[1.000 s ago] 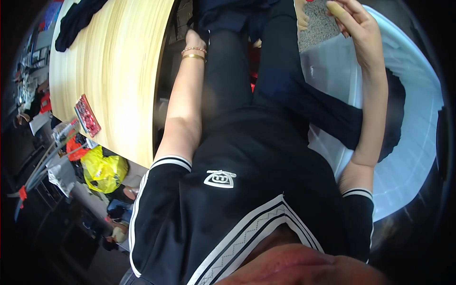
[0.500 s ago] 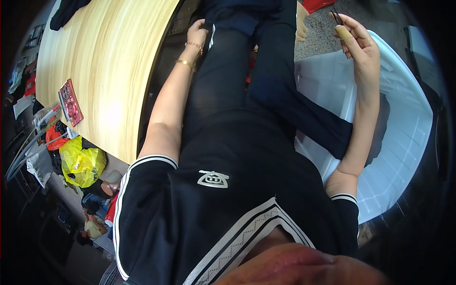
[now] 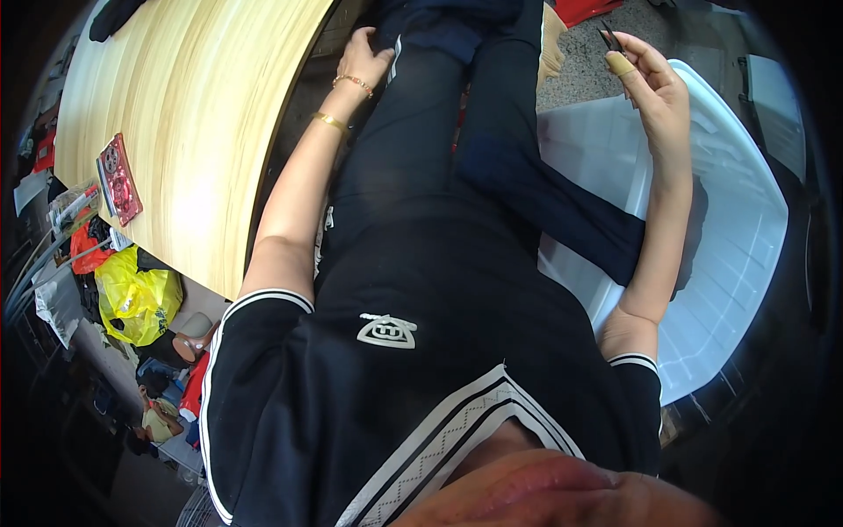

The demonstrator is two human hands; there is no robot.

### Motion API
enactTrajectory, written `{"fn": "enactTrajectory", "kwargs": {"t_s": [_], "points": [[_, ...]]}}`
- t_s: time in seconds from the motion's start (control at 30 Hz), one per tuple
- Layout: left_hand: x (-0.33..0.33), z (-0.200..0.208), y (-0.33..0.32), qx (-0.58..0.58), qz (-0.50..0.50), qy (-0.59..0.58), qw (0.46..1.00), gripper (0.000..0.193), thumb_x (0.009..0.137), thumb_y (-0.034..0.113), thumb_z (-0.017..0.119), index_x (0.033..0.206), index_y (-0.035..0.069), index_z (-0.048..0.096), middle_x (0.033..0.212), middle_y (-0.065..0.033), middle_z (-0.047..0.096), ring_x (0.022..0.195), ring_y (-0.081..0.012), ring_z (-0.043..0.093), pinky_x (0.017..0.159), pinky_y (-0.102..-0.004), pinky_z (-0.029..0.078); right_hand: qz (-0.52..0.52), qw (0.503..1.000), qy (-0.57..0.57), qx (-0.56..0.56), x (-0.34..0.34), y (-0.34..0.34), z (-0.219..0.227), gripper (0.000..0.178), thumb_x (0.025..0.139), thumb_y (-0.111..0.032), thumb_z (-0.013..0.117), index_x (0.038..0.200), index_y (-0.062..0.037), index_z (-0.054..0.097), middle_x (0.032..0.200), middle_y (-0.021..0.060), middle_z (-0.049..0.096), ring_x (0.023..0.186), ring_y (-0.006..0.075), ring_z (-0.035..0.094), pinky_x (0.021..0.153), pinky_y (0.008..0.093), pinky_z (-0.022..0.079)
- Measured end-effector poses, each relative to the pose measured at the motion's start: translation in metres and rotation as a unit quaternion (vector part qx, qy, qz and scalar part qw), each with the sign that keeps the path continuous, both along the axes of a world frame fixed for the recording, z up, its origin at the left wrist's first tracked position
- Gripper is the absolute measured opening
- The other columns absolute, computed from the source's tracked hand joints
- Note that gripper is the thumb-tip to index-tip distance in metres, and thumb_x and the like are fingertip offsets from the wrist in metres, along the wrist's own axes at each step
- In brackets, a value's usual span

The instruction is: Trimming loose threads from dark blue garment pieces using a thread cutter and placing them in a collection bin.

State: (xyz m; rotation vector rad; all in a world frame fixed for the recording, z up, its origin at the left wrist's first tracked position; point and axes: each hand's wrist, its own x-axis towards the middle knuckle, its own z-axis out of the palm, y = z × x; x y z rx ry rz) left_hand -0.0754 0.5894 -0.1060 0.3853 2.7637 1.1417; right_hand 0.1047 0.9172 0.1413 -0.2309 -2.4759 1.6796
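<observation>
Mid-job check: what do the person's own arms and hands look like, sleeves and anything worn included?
The short black sleeves end in white-striped cuffs. Near the left hand sits a thin reddish-gold bracelet, with a plain gold-coloured bangle further up. The right hand has a yellowish-tan cover on its thumb. No gloves show.

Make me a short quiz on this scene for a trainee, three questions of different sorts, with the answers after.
1. Which hand grips the black tool?
2. True or false: the red packet lies on the table.
3. Fill in the gap: the navy cloth reaches toward the pale ____ on the person's right.

Key: 1. right hand; 2. true; 3. tub.
</observation>
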Motion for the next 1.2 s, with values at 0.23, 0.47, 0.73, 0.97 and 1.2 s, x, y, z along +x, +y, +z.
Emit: {"fn": "enactTrajectory", "kwargs": {"t_s": [0.23, 0.47, 0.73, 0.97, 1.2], "points": [[-0.010, -0.031, -0.004, 0.014, 0.007, -0.065, 0.998, 0.033, 0.092, 0.034, 0.072, 0.105, 0.004, 0.068, 0.091, -0.0191, 0.072, 0.088, -0.0370, 0.070, 0.079, -0.0440, 0.054, -0.026, 0.999, 0.001, 0.029, -0.001, 0.001, -0.008, 0.036, 0.097, -0.016, 0.072, 0.130, -0.0027, 0.069, 0.086, -0.0086, 0.058, 0.069, -0.0003, 0.043, 0.058, 0.0186, 0.029], [0.017, 0.031, -0.013, 0.251, -0.005, -0.126, 0.960, 0.019, 0.099, 0.021, 0.069, 0.095, 0.003, 0.065, 0.070, 0.0026, 0.057, 0.063, -0.0057, 0.052, 0.063, -0.0263, 0.049, -0.024, 0.999, 0.016, -0.018, -0.002, -0.012, -0.004, 0.037, 0.094, -0.008, 0.074, 0.131, -0.0020, 0.068, 0.083, -0.0097, 0.052, 0.071, -0.0006, 0.043, 0.062, 0.0169, 0.031], [0.060, 0.180, 0.020, 0.689, -0.231, -0.374, 0.576, 0.022, 0.110, 0.012, 0.045, 0.123, -0.002, 0.056, 0.115, -0.0146, 0.072, 0.109, -0.0265, 0.073, 0.099, -0.0448, 0.059, 0.107, 0.988, 0.038, 0.103, 0.004, -0.055, 0.026, 0.059, 0.074, -0.017, 0.093, 0.128, -0.0088, 0.071, 0.068, -0.0093, 0.036, 0.060, 0.0015, 0.036, 0.055, 0.0207, 0.029], [0.121, 0.279, 0.038, 0.747, -0.226, -0.251, 0.573, 0.021, 0.107, 0.012, 0.052, 0.120, -0.004, 0.057, 0.119, -0.0202, 0.068, 0.108, -0.0295, 0.071, 0.097, -0.0419, 0.058, 0.058, 0.967, 0.181, 0.171, 0.023, -0.076, 0.045, 0.024, 0.075, -0.003, 0.081, 0.098, 0.0011, 0.073, 0.082, 0.0081, 0.071, 0.068, 0.0140, 0.067, 0.061, 0.0270, 0.050], [0.115, 0.291, 0.009, 0.348, -0.264, 0.302, 0.847, 0.019, 0.089, 0.014, 0.064, 0.082, 0.000, 0.053, 0.123, -0.0231, 0.058, 0.112, -0.0349, 0.059, 0.105, -0.0532, 0.044, 0.285, 0.953, 0.096, -0.017, 0.045, -0.029, 0.068, 0.019, 0.069, -0.006, 0.060, 0.083, 0.0042, 0.066, 0.074, 0.0082, 0.062, 0.062, 0.0180, 0.059, 0.057, 0.0282, 0.042]]}}
